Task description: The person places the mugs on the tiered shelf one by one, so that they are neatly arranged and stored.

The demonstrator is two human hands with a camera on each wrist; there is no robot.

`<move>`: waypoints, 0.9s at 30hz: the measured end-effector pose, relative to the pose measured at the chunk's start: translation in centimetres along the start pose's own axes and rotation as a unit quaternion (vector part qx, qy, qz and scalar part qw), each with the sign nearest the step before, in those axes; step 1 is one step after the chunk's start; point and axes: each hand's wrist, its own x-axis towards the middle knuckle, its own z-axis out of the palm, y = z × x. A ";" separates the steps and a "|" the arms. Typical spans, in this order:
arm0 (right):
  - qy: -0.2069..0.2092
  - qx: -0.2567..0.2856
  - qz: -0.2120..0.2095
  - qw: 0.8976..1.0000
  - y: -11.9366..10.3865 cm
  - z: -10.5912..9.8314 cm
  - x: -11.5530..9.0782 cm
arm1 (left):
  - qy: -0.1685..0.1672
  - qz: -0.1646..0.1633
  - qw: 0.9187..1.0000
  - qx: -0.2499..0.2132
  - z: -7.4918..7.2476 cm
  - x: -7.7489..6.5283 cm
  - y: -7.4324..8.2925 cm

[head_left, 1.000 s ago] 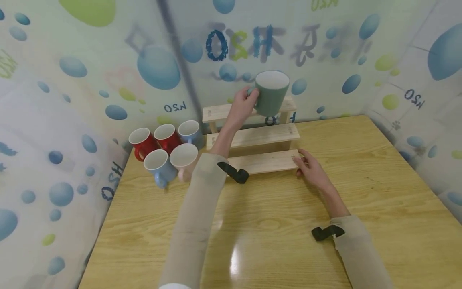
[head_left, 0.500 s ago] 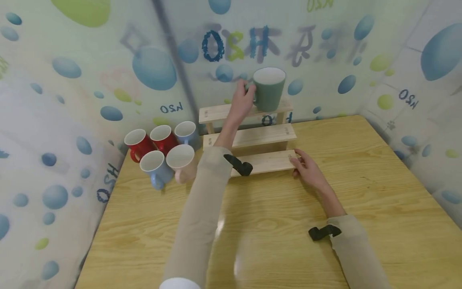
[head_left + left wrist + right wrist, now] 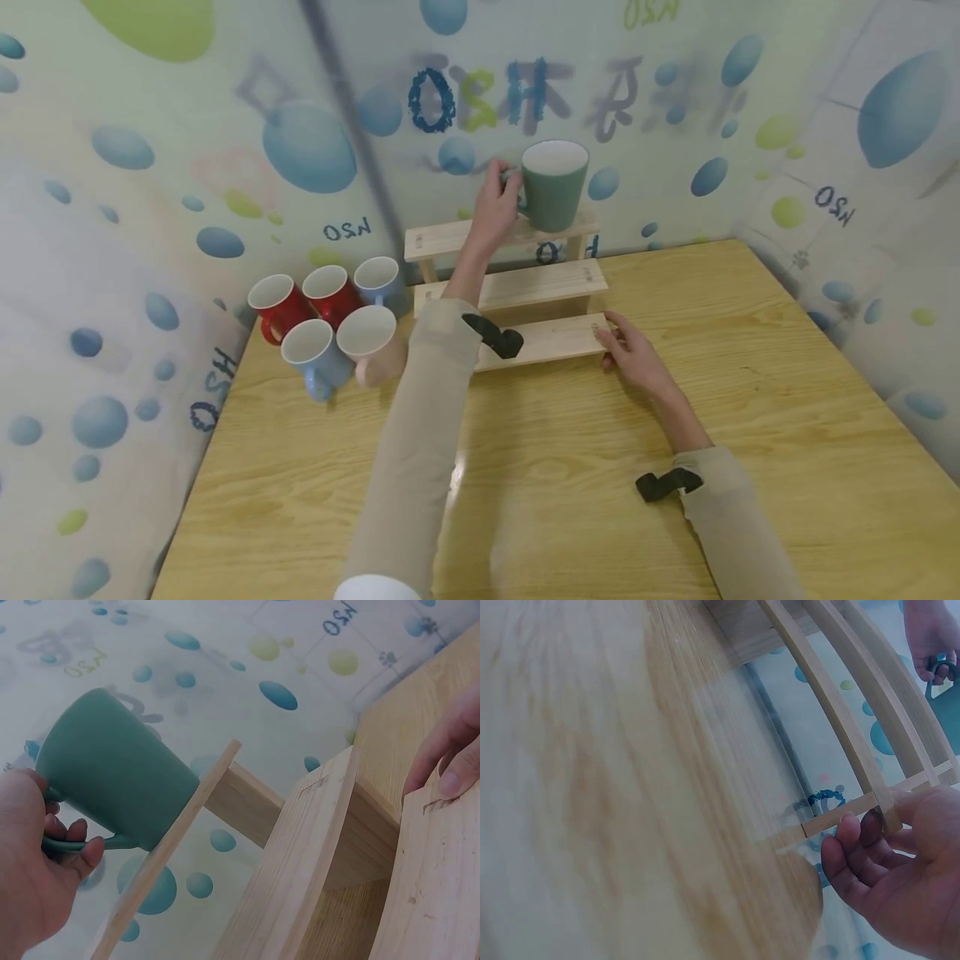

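A green mug [image 3: 555,190] with a white inside stands at the right part of the top board of a three-step wooden shelf rack [image 3: 543,284]. In the left wrist view the base of the mug [image 3: 120,769] meets that board. My left hand [image 3: 495,208] grips the mug's handle, fingers curled through it. At the bottom board's right end, my right hand [image 3: 637,360] pinches the wood, thumb on top and fingers underneath. The right wrist view shows the fingers of this right hand [image 3: 915,866] curled at the board end.
Left of the rack stand two red mugs [image 3: 281,310], two light blue mugs [image 3: 315,358] and a pink mug [image 3: 372,346], all upright. The wooden table [image 3: 570,492] meets a patterned wall [image 3: 660,100] behind the rack.
The green mug has come down from above the rack onto the top board, still in my left hand's grip. My right hand keeps its hold on the bottom board. The head view shifts slightly.
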 end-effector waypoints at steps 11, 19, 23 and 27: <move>0.003 -0.008 -0.004 1.000 0.0 0.2 0.1 | -0.007 0.000 1.000 -0.031 -0.4 -0.2 -0.1; 0.005 -0.002 0.006 1.000 0.0 0.2 0.0 | 0.003 -0.015 1.000 -0.025 -1.1 -1.1 0.3; 0.005 0.002 0.007 1.000 -0.1 0.3 -0.1 | 0.028 -0.021 0.999 -0.003 -1.8 -1.8 0.5; 0.006 -0.001 0.005 1.000 -0.2 0.3 -0.1 | 0.045 -0.025 0.999 0.013 -2.9 -2.6 0.6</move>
